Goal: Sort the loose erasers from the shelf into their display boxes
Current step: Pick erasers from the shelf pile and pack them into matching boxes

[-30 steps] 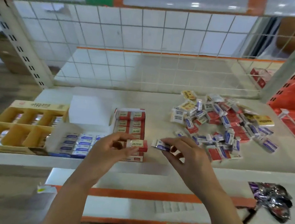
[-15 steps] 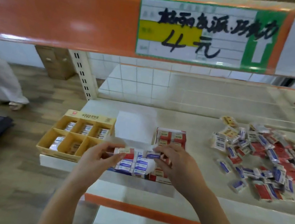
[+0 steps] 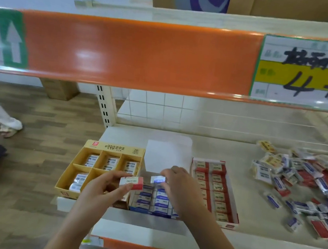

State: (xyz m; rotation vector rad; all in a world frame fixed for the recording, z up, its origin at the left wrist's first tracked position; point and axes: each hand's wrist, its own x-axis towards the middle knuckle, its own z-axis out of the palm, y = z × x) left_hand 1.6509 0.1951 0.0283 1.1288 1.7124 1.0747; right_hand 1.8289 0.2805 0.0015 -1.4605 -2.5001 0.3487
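My left hand [image 3: 101,189] holds a red-and-white eraser [image 3: 131,182] above the seam between the yellow box and the blue box. My right hand [image 3: 179,190] pinches a small blue-and-white eraser [image 3: 158,179] over the blue display box [image 3: 151,202], which holds rows of blue erasers. To its right lies the red display box [image 3: 213,190], filled with red erasers. On the left stands the yellow compartment box [image 3: 100,166] with wrapped erasers in several cells. A pile of loose erasers [image 3: 303,191] covers the shelf's right side.
The orange front rail of the upper shelf [image 3: 138,53] hangs close overhead with a price label [image 3: 307,73]. A white box lid [image 3: 168,151] stands behind the blue box. A person's leg and foot [image 3: 0,118] are on the wooden floor at left.
The view has swung left and up. Both hands moved left from the red box to above the blue box, still holding their erasers.
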